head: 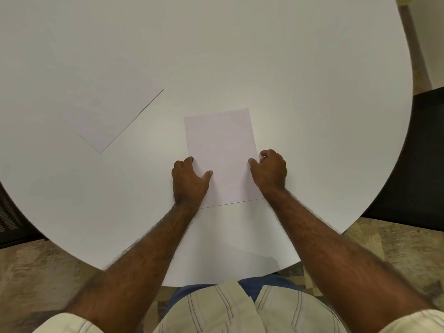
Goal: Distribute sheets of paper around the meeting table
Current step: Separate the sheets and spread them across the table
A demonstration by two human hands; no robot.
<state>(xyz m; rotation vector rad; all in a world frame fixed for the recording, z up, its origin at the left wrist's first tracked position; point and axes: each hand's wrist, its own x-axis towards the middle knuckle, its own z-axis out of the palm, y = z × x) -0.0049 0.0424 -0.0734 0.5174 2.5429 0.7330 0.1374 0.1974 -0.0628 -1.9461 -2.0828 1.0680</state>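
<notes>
At frame centre, a sheet of paper lies flat on the round white desk, long side pointing away from the person, near edge well in from the desk rim. Left hand sits at its lower left edge, thumb on top of the sheet, fingers curled at the edge. Right hand sits at the right edge, thumb tip on the paper, fingers curled loosely beside it. Neither grip pinches the sheet clear of the desk; both look like they press or steady it flat, no firm hold.

Handling guess: very light, thin, floppy, slides easily on the smooth top, creases if pinched hard. Best taken at the side edges or a corner, or pushed flat with the fingertips.

Count: two sheets in view. Second sheet lies angled in the left middle of the frame, well apart from the first, hard to see against the white top.

Dark chair at right edge, another dark chair at left edge.
</notes>
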